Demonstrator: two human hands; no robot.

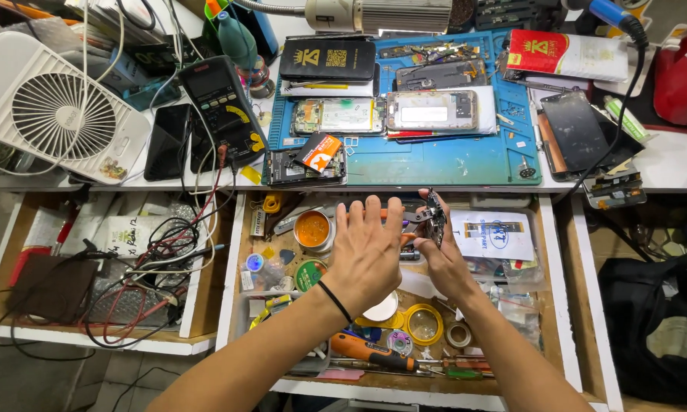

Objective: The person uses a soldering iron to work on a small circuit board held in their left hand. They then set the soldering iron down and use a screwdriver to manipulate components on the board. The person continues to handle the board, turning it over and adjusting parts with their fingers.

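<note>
Holding our hands together over the open middle drawer (551, 290), we work on a small dark phone part (436, 217), a frame-like piece with metal bits. Our right hand (444, 263) pinches it between thumb and fingertips, lifting it upright just below the bench edge. Our left hand (366, 252) lies back-up beside it with the fingers spread and stretched toward the part; whether its fingertips touch the part we cannot tell, since the hand hides the contact. A black band (334, 300) circles the left wrist.

Under our hands the drawer is crowded: an orange round tin (312, 229) sits just left of the left hand, a green-lidded tin (308, 273) near it, rolls of tape (424, 323) below the wrists, and an orange-handled screwdriver (372, 352) near the front edge. A white printed packet (493, 234) lies right of the held part.

Above, on the bench, a blue work mat (435, 162) carries two opened phones (389, 113) side by side and a black box (327, 59). A black multimeter (223, 107) lies left of the mat, with a white fan (53, 111) farther left. The left drawer (23, 229) holds tangled red and black leads (168, 259).
</note>
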